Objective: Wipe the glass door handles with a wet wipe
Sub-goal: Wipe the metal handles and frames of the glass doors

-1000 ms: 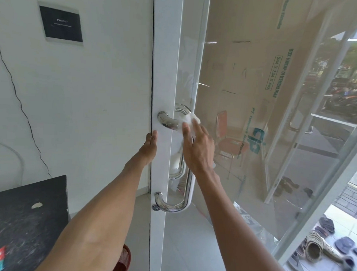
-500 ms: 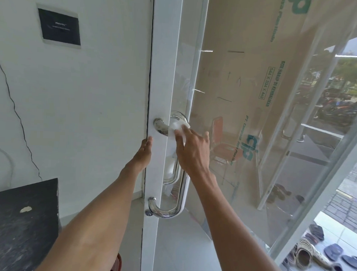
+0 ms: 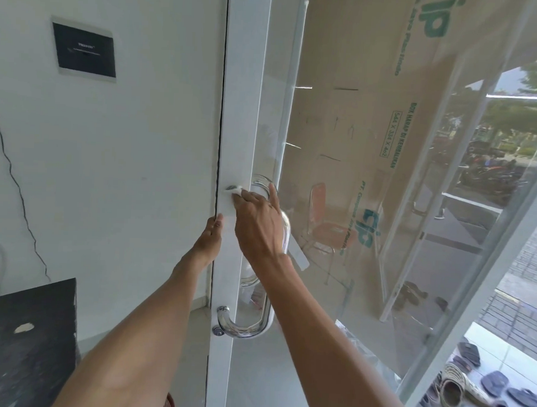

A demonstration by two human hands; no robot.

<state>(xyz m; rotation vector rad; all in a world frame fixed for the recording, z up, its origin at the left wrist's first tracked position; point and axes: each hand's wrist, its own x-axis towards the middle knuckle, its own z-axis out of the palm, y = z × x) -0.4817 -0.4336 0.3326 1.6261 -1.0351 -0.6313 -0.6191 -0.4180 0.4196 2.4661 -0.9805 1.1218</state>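
Presently, head view, listed item by item. Glass door (image 3: 339, 175): white frame stile (image 3: 243, 110), standing open against a white wall (image 3: 125, 151). Door handle (image 3: 268, 295): chrome D-shaped pull bar, mounted upright on the stile; lower mount and curved end bare, a keyhole cylinder (image 3: 218, 332) just beside the lower mount. Wet wipe (image 3: 237, 191): white, bunched, pressed to the handle's upper mount on the stile. Right hand (image 3: 260, 224): fingers closed on the wipe, thumb raised toward the bar's upper bend. Left hand (image 3: 212, 237): fingers curled round the stile's left edge, below the wipe; the two hands sit near each other, apart. Black wall plaque (image 3: 84, 50): upper left, text unreadable. Dark bench (image 3: 24, 331): lower left corner. Cardboard sheet with green print (image 3: 372, 115): behind the glass. Orange chair (image 3: 324, 224): seen through the glass. Sandals (image 3: 468, 387): scattered on the floor, lower right.
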